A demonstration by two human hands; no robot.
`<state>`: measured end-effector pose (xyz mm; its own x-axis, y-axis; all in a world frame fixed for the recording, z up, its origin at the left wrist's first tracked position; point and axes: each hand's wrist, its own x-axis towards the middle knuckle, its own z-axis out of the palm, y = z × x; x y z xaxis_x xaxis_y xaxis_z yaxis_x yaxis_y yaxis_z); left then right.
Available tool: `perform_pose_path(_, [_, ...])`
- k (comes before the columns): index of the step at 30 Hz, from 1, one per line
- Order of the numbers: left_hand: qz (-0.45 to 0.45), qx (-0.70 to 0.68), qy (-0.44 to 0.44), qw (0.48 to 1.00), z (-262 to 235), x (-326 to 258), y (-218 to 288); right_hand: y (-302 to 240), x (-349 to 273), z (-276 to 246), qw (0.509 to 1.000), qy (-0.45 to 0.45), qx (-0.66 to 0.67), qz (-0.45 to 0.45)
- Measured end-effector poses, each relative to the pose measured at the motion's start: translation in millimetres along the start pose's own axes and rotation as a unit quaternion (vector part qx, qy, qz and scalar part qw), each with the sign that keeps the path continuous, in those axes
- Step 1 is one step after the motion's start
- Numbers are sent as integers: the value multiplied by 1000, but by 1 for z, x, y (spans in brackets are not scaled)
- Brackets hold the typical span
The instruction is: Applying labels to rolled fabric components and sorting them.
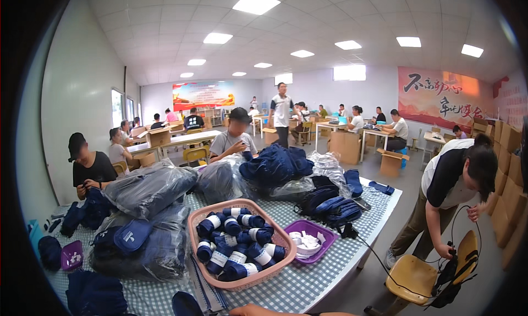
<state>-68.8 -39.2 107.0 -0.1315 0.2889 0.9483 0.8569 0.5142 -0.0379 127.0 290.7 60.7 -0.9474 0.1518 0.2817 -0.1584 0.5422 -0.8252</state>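
At the lower edge, a strip of my right hand point(256, 310) shows, with a dark band further along the arm. Its fingers are mostly cut off, so I cannot see whether it holds anything. My left hand is out of view. Left of the right hand lies a rounded navy cloth piece point(186, 304), partly cut off. Between them are long dark strips point(204, 288), lying on the checked tablecloth point(297, 291). Just beyond stands a pink plastic basket point(250, 283), filled with several navy rolls point(219, 259) wrapped in white bands.
A purple tray point(330, 238) of white pieces sits right of the basket. Clear bags point(146, 189) of navy goods crowd the left. Behind are a navy cloth heap point(278, 165) and seated workers. At right, a person point(454, 189) bends over a yellow chair point(410, 277) with a black cable.
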Motion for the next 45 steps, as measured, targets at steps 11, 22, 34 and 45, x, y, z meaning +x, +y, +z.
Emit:
perform_pose_path(11, [50, -264, -359, 894, 45, -27, 57, 5, 5, 12, 1000, 8, 6, -19])
perform_pose_path(22, [61, -305, -412, 857, 47, -25, 62, 9, 10, 20, 995, 12, -90, -37])
perform_pose_path(34, [40, -375, -388, 841, 37, -22, 75, -18, 16, 24, 992, -38, -117, -24])
perform_pose_path(45, [3, -366, -371, 853, 29, -31, 86, -36, 15, 57, 992, -20, -101, -71])
